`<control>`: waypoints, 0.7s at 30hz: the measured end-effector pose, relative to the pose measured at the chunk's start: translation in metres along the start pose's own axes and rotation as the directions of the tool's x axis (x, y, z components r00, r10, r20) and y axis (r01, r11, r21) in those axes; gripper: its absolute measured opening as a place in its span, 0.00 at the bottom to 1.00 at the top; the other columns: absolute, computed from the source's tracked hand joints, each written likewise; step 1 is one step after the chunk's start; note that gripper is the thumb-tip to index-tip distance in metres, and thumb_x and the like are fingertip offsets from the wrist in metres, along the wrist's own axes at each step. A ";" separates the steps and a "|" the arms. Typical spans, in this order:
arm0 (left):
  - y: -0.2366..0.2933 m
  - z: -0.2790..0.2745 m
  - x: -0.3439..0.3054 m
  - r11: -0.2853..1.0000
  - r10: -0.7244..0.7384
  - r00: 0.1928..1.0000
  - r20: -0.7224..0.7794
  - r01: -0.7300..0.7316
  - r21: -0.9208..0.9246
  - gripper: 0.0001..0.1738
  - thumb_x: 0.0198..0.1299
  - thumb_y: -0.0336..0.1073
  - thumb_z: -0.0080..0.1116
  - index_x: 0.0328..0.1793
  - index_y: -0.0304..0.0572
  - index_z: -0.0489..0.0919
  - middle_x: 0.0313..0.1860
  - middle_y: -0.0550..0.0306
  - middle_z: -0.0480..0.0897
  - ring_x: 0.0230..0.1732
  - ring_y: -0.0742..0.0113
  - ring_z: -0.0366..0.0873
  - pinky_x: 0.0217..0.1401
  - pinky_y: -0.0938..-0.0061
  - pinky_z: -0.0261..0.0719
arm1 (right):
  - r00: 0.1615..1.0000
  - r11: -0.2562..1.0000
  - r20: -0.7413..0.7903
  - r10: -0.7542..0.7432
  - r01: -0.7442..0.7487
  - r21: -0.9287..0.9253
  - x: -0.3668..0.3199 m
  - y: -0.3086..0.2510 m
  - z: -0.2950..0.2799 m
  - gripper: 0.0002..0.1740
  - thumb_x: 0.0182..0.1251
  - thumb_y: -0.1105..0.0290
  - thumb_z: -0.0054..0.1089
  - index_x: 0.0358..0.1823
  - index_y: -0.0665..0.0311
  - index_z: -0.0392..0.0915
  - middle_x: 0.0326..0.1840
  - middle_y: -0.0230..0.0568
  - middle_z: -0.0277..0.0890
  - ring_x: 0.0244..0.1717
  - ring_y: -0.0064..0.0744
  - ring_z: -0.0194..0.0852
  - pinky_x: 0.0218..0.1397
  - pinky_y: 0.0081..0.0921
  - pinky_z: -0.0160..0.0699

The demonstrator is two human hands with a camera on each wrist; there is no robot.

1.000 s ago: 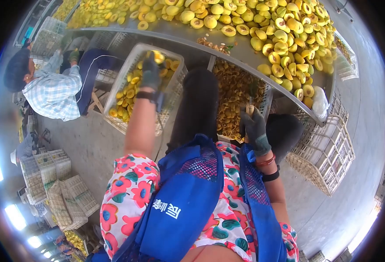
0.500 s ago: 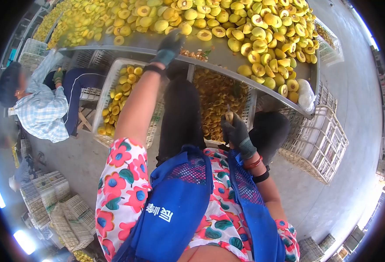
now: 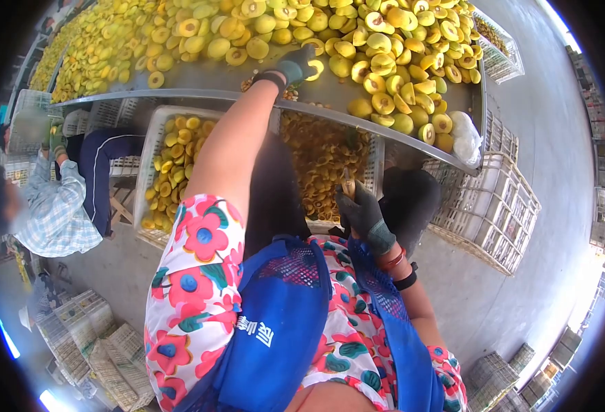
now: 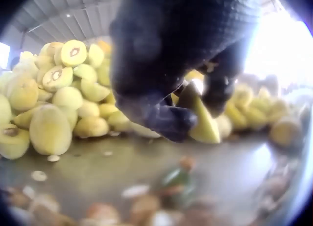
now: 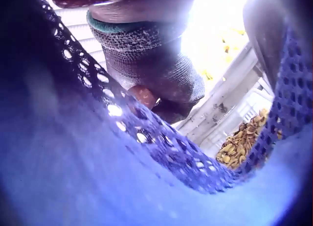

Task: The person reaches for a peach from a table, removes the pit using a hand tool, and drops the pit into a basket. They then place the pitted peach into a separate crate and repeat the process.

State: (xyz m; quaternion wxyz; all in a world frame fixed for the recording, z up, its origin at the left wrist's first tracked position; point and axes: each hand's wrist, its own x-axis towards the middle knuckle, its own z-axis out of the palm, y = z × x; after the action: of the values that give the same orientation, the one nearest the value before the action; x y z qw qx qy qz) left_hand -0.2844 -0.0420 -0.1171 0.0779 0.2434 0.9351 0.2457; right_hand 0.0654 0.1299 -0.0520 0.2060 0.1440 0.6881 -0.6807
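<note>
In the head view my gloved left hand [image 3: 295, 66] reaches over the metal table [image 3: 206, 82] and grips a halved yellow peach [image 3: 315, 70]. The left wrist view shows the dark glove's fingers and thumb around this peach half [image 4: 205, 124], close above the tabletop. More peach halves [image 3: 385, 65], some with pits showing, are heaped just beyond. My gloved right hand [image 3: 363, 213] stays low near my right knee and holds a small tool by its wooden handle [image 3: 348, 185]. In the right wrist view my blue vest [image 5: 122, 172] hides much of that hand.
Below the table edge stands a crate [image 3: 153, 147] of yellow peach halves. A second crate, between my knees, holds brownish scraps [image 3: 326, 161]. Stacked white crates [image 3: 488, 213] stand at right, and a white plastic bag [image 3: 464, 137] lies on the table corner. Another person [image 3: 55, 206] sits at left.
My left hand moved from over the crate of peach halves up and right onto the table, where it took hold of a peach half. My right hand keeps its tool. The head view has shifted.
</note>
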 end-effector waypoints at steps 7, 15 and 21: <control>0.125 -0.081 -0.129 0.729 0.069 0.998 -0.001 -0.051 -0.682 0.24 0.63 0.47 0.56 0.58 0.37 0.75 0.51 0.57 0.80 0.51 0.71 0.76 0.56 0.74 0.73 | 0.941 0.945 -0.083 -0.327 0.327 -0.011 -0.008 -0.052 0.011 0.08 0.65 0.69 0.58 0.38 0.64 0.70 0.20 0.32 0.69 0.18 0.17 0.67 0.20 0.24 0.66; 0.179 -0.064 -0.229 0.534 0.083 0.965 -0.249 -0.254 -0.806 0.24 0.70 0.50 0.44 0.57 0.36 0.75 0.50 0.55 0.79 0.53 0.70 0.75 0.58 0.74 0.72 | 0.822 0.829 -0.132 -0.555 0.532 -0.171 -0.030 -0.076 0.033 0.09 0.66 0.69 0.58 0.38 0.67 0.70 0.25 0.44 0.74 0.25 0.28 0.74 0.30 0.28 0.71; 0.205 -0.047 -0.249 0.553 -0.003 0.911 -0.413 -0.342 -0.760 0.21 0.69 0.45 0.41 0.56 0.37 0.74 0.49 0.54 0.79 0.50 0.66 0.76 0.54 0.71 0.74 | 0.848 0.865 -0.174 -0.501 0.493 -0.088 -0.044 -0.064 0.037 0.08 0.67 0.70 0.57 0.39 0.68 0.71 0.28 0.46 0.76 0.28 0.30 0.74 0.34 0.28 0.72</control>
State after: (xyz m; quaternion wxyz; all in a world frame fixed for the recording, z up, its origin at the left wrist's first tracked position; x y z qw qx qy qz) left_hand 0.0049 -0.0289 0.0322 -0.0191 0.2200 0.6822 0.6970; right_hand 0.0765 0.0943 0.0260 -0.0413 0.0216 0.7318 -0.6799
